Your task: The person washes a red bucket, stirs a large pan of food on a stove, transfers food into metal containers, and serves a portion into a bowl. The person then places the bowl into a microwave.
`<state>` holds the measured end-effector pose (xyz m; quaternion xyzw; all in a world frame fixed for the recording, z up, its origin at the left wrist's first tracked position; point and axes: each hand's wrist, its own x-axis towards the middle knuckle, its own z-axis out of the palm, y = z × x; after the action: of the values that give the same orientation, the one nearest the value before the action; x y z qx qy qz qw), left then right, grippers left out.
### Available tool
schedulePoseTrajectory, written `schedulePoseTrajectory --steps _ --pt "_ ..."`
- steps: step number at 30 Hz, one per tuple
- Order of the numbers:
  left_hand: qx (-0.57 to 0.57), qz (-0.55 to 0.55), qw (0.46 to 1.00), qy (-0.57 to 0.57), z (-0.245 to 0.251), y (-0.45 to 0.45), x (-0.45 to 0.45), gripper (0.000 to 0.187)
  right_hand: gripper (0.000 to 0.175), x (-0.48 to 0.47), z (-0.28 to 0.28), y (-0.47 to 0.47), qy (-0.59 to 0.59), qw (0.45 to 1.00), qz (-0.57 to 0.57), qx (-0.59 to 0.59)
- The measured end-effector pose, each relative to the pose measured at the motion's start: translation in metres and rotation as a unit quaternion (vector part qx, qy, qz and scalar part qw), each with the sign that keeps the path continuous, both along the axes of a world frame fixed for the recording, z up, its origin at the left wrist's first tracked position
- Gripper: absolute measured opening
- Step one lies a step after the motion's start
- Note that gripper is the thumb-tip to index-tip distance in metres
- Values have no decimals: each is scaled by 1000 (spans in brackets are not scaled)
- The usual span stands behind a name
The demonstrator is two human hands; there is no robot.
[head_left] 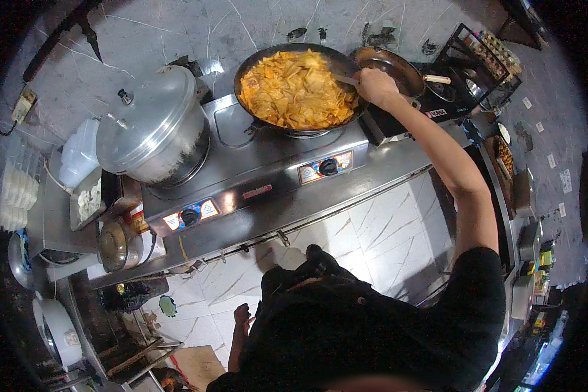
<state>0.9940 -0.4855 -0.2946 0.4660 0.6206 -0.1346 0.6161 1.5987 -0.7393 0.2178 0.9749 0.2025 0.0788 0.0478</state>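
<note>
My right hand [378, 87] is closed around the handle of a metal utensil [344, 79], whose far end goes into the food. That food, a heap of yellow-orange flat pieces in sauce [294, 90], fills much of a large dark wok [263, 122] on the right burner of a steel stove [274, 161]. Down beside my body, well below the counter, hangs my left hand [244, 316]; its fingers look curled, and whether they hold anything cannot be told.
A large aluminium pressure cooker [152, 127] stands on the left burner. Behind my right hand lies a second, brown-black pan [397, 68] beside a black rack [490, 63]. Clear plastic containers [81, 149], a tray with white pieces [89, 203] and a lidded glass pot [115, 245] are at the left.
</note>
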Motion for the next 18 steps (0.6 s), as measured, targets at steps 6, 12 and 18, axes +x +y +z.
schedulePoseTrajectory --steps 6,12,18 --pt "-9 0 1000 -14 -7 17 -9 17 22 -64 35 -12 -154 977 96 -116" --pt "38 -149 987 -43 -2 32 -2 9 14 -18 37 -50 -195 959 52 -197" --pt "-12 -45 998 -35 -5 37 -6 7 16 -35 16 -46 3 998 -32 -53"
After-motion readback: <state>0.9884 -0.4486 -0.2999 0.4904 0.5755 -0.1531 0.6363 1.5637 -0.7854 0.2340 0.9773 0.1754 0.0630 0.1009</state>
